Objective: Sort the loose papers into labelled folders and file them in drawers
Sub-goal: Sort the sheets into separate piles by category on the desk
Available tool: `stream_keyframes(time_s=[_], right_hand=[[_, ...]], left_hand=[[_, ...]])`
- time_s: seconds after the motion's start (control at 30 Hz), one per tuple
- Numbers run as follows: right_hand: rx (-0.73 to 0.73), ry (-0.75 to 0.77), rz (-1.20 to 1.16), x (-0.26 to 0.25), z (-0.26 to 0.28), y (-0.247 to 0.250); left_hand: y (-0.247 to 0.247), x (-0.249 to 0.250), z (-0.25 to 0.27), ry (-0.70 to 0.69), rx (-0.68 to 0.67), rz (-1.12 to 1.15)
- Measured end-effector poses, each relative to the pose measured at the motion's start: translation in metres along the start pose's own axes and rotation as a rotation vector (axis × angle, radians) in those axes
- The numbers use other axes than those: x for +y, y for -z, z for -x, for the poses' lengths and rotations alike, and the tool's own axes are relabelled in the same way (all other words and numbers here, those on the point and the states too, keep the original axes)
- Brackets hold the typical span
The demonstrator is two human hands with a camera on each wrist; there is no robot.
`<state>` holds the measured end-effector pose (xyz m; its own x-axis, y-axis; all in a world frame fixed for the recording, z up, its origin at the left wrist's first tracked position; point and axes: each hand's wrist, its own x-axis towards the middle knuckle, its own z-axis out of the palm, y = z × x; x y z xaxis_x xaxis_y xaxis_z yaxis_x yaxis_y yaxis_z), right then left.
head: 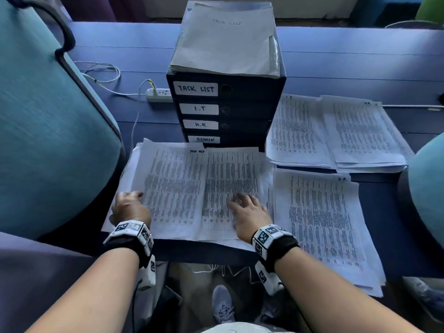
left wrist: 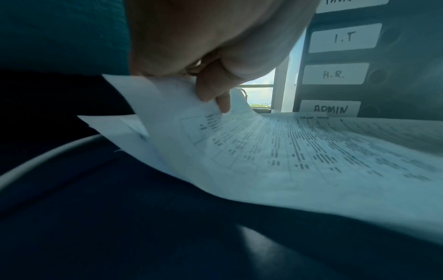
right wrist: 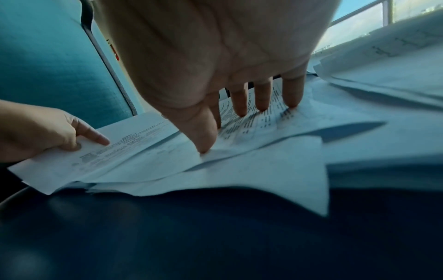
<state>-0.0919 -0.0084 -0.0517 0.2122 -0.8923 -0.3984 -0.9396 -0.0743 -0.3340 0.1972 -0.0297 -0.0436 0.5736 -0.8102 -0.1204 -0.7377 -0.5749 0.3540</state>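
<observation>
A dark drawer unit [head: 242, 109] stands mid-table, its drawers labelled TASK LIST, I.T, H.R. and ADMIN. A grey folder [head: 225, 39] marked TASK LIST lies on top of it. In front of the unit a loose pile of printed sheets [head: 189, 188] is spread out. My left hand [head: 129, 205] pinches the left edge of the top sheet [left wrist: 275, 161] and lifts that corner. My right hand [head: 247, 212] lies flat with its fingers straight, pressing on the neighbouring sheet [right wrist: 263, 121]. An H.R. pile [head: 322, 219] sits to the right.
Two more paper piles [head: 336, 133] lie at the back right beside the drawer unit. A teal chair [head: 48, 131] crowds the table's left side, and another teal chair [head: 430, 188] stands at the right. A power strip [head: 159, 94] with cables lies behind.
</observation>
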Motion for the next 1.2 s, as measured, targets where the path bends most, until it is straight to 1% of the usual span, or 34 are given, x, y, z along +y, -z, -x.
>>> stream_keyframes(time_s=[0.13, 0.3, 0.5, 0.6, 0.7, 0.8, 0.93, 1.07, 1.2], right_hand=[[0.000, -0.030, 0.022, -0.003, 0.003, -0.001], [0.008, -0.037, 0.000, -0.005, 0.003, 0.001], [0.175, -0.042, -0.075, 0.003, 0.004, 0.009], [0.215, -0.075, -0.114, 0.013, 0.006, 0.015], [0.242, -0.111, -0.117, 0.025, 0.009, 0.021], [0.252, -0.151, -0.118, 0.043, 0.015, 0.026], [0.283, -0.212, -0.123, 0.070, 0.025, 0.030], [0.305, -0.288, -0.131, 0.101, 0.039, 0.036], [0.333, -0.361, -0.133, 0.135, 0.053, 0.043]], left_hand=[[-0.004, -0.002, -0.001, -0.002, 0.019, -0.048], [-0.012, 0.008, 0.007, -0.053, 0.035, -0.110], [-0.021, 0.037, 0.022, -0.152, -0.114, -0.083], [-0.027, 0.054, 0.032, -0.205, -0.173, -0.079], [-0.031, 0.071, 0.042, -0.245, -0.224, -0.057], [-0.038, 0.087, 0.054, -0.280, -0.276, 0.022], [-0.048, 0.110, 0.070, -0.396, -0.303, 0.020], [-0.058, 0.134, 0.091, -0.444, -0.381, 0.064], [-0.072, 0.159, 0.112, -0.557, -0.444, 0.050]])
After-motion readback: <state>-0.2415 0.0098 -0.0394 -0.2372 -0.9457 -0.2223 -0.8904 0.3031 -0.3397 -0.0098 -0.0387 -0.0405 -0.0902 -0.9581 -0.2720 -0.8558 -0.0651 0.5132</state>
